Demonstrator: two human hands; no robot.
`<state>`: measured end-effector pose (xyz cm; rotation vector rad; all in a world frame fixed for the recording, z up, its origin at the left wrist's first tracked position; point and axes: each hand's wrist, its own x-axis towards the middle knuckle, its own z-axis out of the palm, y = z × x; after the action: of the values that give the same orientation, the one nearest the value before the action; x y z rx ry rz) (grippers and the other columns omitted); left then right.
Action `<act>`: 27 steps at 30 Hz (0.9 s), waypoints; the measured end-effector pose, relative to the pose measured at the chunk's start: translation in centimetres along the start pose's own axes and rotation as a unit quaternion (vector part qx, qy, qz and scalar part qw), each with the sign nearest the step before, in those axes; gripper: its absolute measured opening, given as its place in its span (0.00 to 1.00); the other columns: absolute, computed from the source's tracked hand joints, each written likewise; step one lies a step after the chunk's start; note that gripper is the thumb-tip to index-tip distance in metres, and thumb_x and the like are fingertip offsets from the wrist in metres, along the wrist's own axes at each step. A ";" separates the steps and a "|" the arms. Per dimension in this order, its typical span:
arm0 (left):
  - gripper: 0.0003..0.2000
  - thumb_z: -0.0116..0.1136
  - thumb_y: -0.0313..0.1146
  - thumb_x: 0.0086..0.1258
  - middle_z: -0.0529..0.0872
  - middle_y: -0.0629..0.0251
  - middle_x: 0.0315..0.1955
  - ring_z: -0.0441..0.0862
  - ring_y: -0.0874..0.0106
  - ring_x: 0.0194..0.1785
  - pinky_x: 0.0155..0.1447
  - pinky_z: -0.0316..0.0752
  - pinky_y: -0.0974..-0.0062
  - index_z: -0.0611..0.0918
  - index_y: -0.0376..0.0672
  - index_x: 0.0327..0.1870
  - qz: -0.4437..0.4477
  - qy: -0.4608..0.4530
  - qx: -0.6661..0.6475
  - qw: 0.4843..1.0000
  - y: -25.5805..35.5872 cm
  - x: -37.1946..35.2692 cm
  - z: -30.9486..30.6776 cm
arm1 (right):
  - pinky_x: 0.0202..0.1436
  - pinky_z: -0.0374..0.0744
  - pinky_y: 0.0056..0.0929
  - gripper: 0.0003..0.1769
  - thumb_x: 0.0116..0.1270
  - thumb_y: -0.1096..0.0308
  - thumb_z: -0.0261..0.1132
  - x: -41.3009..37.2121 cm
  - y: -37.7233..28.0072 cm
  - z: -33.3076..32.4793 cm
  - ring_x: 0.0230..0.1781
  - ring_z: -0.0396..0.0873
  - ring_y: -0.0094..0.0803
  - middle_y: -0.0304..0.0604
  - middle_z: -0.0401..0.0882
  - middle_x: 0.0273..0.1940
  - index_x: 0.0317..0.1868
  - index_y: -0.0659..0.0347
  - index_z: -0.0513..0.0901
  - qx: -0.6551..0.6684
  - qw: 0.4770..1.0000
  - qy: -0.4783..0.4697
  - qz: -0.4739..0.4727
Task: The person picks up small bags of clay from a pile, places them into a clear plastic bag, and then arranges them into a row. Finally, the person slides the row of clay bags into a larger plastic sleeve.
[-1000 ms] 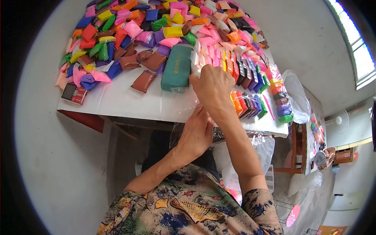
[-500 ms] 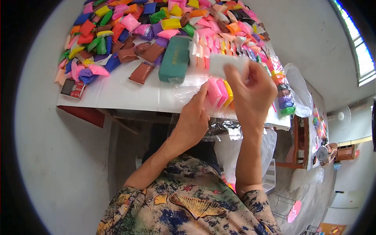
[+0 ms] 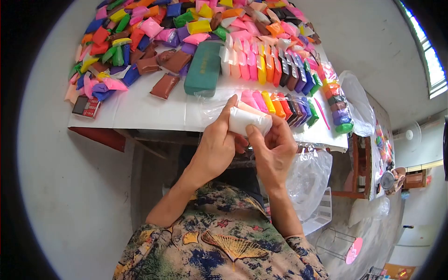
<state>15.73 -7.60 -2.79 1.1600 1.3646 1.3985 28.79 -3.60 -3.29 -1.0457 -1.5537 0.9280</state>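
A white packet (image 3: 248, 122) is held between my hands over the table's front edge. My right hand (image 3: 275, 149) pinches its right end, thumb on top. My left hand (image 3: 215, 144) wraps its left end, index finger stretched along it. A light peach packet (image 3: 254, 109) shows just behind the white one. Beyond my hands lies a row of coloured packets (image 3: 278, 109) in clear plastic. Behind that stands a longer row of coloured packets (image 3: 270, 67), beside a green case (image 3: 203, 70).
Many loose coloured packets (image 3: 154, 28) cover the back of the white table (image 3: 154, 114). A small red and black box (image 3: 86, 107) sits at the left corner. At the right are a bag of stacked packets (image 3: 339, 109), a pink stick (image 3: 322, 113) and clear plastic bags (image 3: 310, 182).
My right hand has moved down and left with the white packet, to meet my left hand. My left hand now holds its left end. The short row behind is more visible.
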 end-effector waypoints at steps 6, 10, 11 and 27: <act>0.31 0.39 0.19 0.72 0.82 0.50 0.48 0.81 0.69 0.42 0.48 0.78 0.71 0.59 0.38 0.79 0.029 0.025 0.036 0.999 0.0 -1.1 -0.3 | 0.23 0.71 0.23 0.21 0.57 0.71 0.77 -0.7 0.8 1.0 0.19 0.72 0.20 0.38 0.82 0.33 0.50 0.67 0.82 -0.201 0.961 0.060 -0.182; 0.31 0.39 0.18 0.71 0.79 0.44 0.58 0.80 0.64 0.50 0.60 0.74 0.69 0.60 0.38 0.79 0.029 0.031 0.078 0.996 -0.2 -1.4 -0.2 | 0.22 0.72 0.27 0.23 0.54 0.72 0.78 -0.8 2.0 1.5 0.17 0.72 0.25 0.42 0.82 0.34 0.50 0.66 0.82 -0.260 0.932 0.076 -0.240; 0.31 0.39 0.18 0.71 0.78 0.43 0.59 0.80 0.63 0.52 0.61 0.73 0.69 0.60 0.37 0.79 0.063 0.045 0.103 0.992 -0.6 -1.4 0.0 | 0.22 0.72 0.27 0.23 0.54 0.72 0.78 -0.9 2.1 1.6 0.17 0.72 0.26 0.43 0.82 0.35 0.50 0.66 0.82 -0.266 0.929 0.077 -0.244; 0.28 0.44 0.16 0.68 0.67 0.39 0.66 0.67 0.46 0.70 0.73 0.66 0.57 0.61 0.26 0.71 0.146 0.128 0.184 0.964 -2.8 -2.5 1.3 | 0.24 0.76 0.38 0.19 0.61 0.59 0.76 0.3 1.7 4.6 0.23 0.79 0.41 0.44 0.76 0.35 0.39 0.59 0.75 -0.331 0.923 0.092 -0.171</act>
<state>17.44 -9.56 -5.78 1.5111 1.7435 1.5871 24.57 -3.05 -5.72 -1.2179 -1.8561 0.0407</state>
